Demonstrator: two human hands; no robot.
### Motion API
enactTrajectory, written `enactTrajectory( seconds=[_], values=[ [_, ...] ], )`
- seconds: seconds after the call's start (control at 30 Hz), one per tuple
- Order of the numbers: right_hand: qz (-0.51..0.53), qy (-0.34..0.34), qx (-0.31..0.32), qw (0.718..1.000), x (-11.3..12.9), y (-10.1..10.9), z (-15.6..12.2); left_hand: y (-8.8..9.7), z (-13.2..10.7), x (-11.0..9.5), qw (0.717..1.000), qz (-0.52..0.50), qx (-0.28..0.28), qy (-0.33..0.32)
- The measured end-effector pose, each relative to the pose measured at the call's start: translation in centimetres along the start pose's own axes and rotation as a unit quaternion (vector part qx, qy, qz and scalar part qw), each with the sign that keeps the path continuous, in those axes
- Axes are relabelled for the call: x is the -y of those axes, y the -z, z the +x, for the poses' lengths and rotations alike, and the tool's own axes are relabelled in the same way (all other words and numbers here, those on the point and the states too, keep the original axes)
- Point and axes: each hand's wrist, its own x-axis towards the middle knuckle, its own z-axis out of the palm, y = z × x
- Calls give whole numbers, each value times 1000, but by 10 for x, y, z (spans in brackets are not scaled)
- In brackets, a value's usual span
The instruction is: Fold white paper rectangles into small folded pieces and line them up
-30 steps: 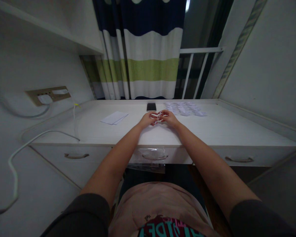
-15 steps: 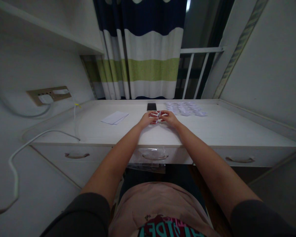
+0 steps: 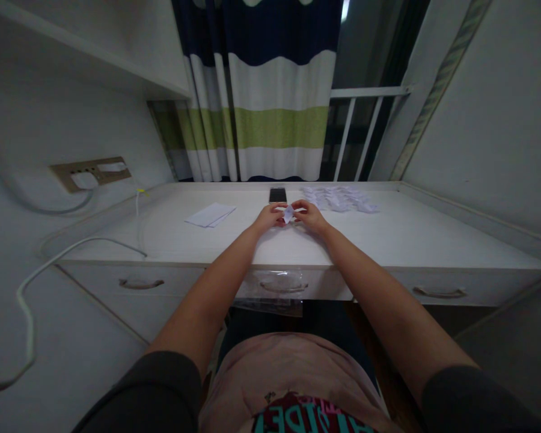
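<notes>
Between my two hands is a small folded piece of white paper [image 3: 288, 214], its pale face turned toward me in a rough diamond shape. My left hand [image 3: 270, 217] is closed on its left side, and my right hand [image 3: 309, 216] pinches it from the right. Both hands are just above the white desk, near its middle. Behind them lies a dark phone [image 3: 278, 195]. A heap of folded white paper pieces [image 3: 340, 199] rests at the back, right of my hands. To the left, flat white paper sheets [image 3: 210, 214] overlap one another.
The white desk [image 3: 162, 240] has drawers along its front, with a clear plastic bag [image 3: 275, 294] hanging at the middle one. A white cable [image 3: 85, 242] runs over the desk's left end. A striped curtain [image 3: 279, 120] and a railing [image 3: 369, 92] are behind.
The folded paper has turned between my fingers: before, it showed as a narrow slanted edge, now as a broader diamond face. My hands have stayed in nearly the same place.
</notes>
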Motion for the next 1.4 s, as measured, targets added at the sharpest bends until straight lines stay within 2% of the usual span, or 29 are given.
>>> enactTrajectory(
  seconds=[0.23,0.5,0.83,1.07,1.27,1.4],
  values=[
    [21,-16,20,999,8,2,-1,1,0,-2,999,-39,-26,5],
    [56,-13,16,998,15,1,-5,2,1,-4,996,-86,-16,18],
    [49,-32,3,998,13,1,-5,5,-1,2,999,-32,3,-19],
    [1,-7,-3,1000,3,3,0,2,1,4,999,3,-1,-33],
    [4,-36,50,998,5,2,1,0,0,4,998,24,15,-47],
    [16,-45,63,997,10,2,-1,-1,0,5,998,39,19,-55]
  ],
)
